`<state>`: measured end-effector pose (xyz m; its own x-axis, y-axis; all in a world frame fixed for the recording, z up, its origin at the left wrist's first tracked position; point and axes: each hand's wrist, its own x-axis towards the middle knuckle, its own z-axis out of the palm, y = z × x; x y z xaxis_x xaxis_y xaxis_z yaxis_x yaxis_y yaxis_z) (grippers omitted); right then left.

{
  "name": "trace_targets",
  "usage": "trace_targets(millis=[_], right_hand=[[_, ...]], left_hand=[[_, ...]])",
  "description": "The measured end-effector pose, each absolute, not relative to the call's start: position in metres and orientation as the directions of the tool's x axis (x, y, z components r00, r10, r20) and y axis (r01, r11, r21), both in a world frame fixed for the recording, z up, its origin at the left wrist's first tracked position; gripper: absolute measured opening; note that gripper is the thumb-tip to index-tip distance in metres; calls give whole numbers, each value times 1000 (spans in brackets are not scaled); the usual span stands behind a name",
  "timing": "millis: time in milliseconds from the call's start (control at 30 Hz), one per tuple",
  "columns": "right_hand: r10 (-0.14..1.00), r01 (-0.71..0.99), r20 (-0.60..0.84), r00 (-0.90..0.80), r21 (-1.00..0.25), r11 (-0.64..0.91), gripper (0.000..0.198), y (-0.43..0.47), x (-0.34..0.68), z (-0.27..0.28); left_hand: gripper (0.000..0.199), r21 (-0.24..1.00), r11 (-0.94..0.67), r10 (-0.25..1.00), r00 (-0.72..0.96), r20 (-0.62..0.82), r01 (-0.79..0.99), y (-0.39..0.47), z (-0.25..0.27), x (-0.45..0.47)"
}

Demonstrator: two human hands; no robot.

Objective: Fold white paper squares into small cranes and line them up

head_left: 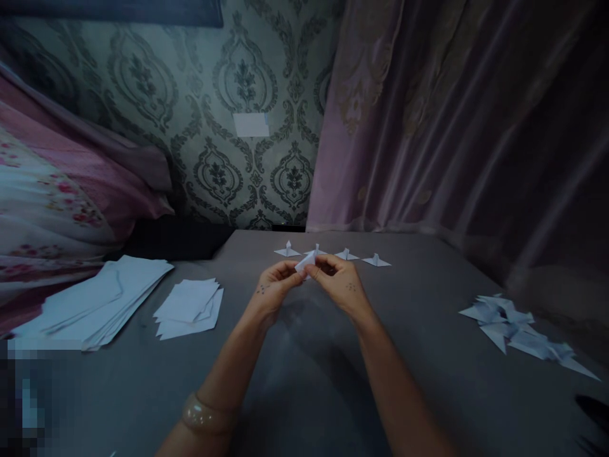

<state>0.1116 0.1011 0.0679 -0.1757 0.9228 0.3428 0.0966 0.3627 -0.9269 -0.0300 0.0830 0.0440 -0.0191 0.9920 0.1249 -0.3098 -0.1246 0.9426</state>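
Note:
Between my two hands is a small piece of folded white paper (pixel 307 261), held up over the grey surface. My left hand (pixel 278 284) pinches its left side with thumb and fingers. On the other side, my right hand (pixel 339 277) grips it the same way, and both thumbs meet near its lower edge. The fingers partly hide the paper, so its full shape cannot be made out. Just beyond my hands stands a row of several folded paper figures (pixel 346 254), each with flat pointed sides and a raised middle.
A stack of large white sheets (pixel 102 298) lies at the left, with smaller paper pieces (pixel 190 303) beside it. Several folded paper figures (pixel 516 327) are heaped at the right. Behind the grey surface (pixel 304 393) are a patterned wall (pixel 245 76) and a pink curtain (pixel 342 158).

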Motion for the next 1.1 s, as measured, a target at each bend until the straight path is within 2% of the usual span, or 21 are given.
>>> trace_targets(millis=[333,433,533,633,733,833,900,967,1033,1100], right_hand=[[908,57,383,-172,-916,397,14,99,115,72],[918,53,337,-209,-934,354,17,100,117,73],[953,26,270,-135,-961,276,21,100,115,72],[979,-25,183,-87,-983,181,24,101,113,70],[987,-40,87,-136,-996,82,32,104,116,66],[970,29,38,-241,-999,46,37,110,124,58],[953,144,53,-297,-985,99,33,113,130,51],[943,290,107,-315,-935,203,31,114,135,42],[930,399,147,-336,-873,282,30,114,139,33],[925,441,157,-346,-843,308,26,109,142,23]], left_hand=[[18,963,-105,993,33,116,-248,80,47,-28],[19,977,-109,994,6,112,-182,78,51,-27],[21,986,-90,996,-9,89,-139,77,52,-27],[24,986,-49,998,31,54,-159,77,48,-28],[27,985,3,996,89,12,-172,81,40,-29],[28,987,19,999,48,-12,-162,87,28,-30],[30,988,32,999,-1,-32,-149,91,21,-32],[31,998,1,999,54,2,-55,93,14,-36],[30,975,-139,974,204,102,171,94,10,-39],[29,792,-385,905,364,222,474,93,7,-42]])
